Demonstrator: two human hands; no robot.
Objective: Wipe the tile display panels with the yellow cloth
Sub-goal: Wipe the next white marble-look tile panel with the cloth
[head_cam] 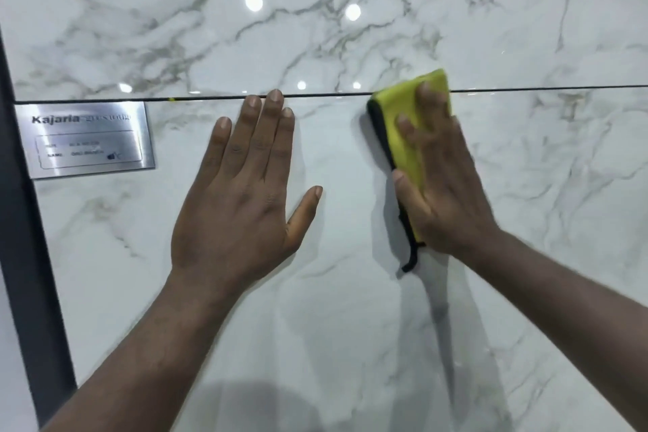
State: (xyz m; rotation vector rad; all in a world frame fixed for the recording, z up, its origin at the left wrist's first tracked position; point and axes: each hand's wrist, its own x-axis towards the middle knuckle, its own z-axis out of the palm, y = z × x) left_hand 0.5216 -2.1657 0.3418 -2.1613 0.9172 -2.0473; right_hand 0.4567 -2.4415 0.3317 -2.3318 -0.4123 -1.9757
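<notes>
Right hand [443,182] presses yellow cloth [410,123] on tile panel [350,309]; left hand [242,193] flat beside

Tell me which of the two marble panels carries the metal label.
The lower panel: the label sits at its top left corner, just under the seam. The upper panel shows no label.

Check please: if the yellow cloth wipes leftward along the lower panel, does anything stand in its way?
Yes. The left hand lies flat on the lower panel left of the yellow cloth; farther left a metal label plate is fixed.
</notes>
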